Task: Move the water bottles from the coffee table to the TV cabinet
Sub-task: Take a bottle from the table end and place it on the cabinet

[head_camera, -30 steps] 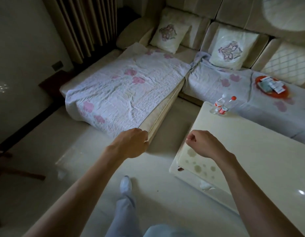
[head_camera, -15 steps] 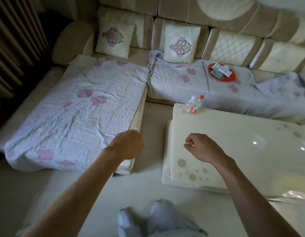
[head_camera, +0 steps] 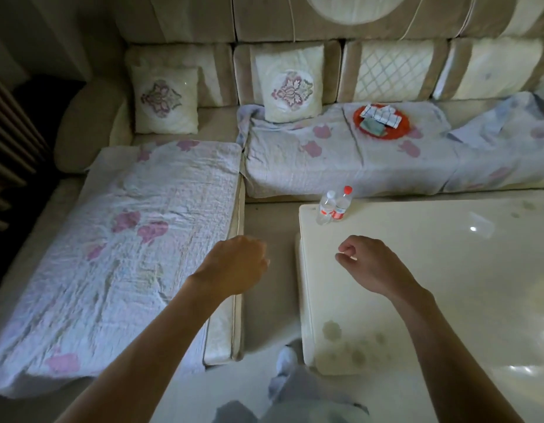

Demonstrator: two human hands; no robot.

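Note:
Two small clear water bottles stand side by side at the far left corner of the glossy white coffee table (head_camera: pixel 447 300): one with a white cap (head_camera: pixel 325 207) and one with a red cap (head_camera: pixel 342 204), both with red labels. My left hand (head_camera: pixel 234 264) hovers over the gap between sofa and table, fingers loosely curled, holding nothing. My right hand (head_camera: pixel 368 264) hangs above the table's left part, fingers loosely curled and empty, a short way in front of the bottles.
An L-shaped beige sofa with a floral quilt (head_camera: pixel 127 254) wraps the left and far sides. An orange plate (head_camera: pixel 382 122) with packets lies on the far seat. Two embroidered cushions (head_camera: pixel 165 99) lean against the backrest. A narrow floor strip (head_camera: pixel 269 270) separates sofa and table.
The view has swung right and moved closer, so the bottles and table sit nearer and more central. Both hands stay raised and empty, drifting slightly toward the bottles.

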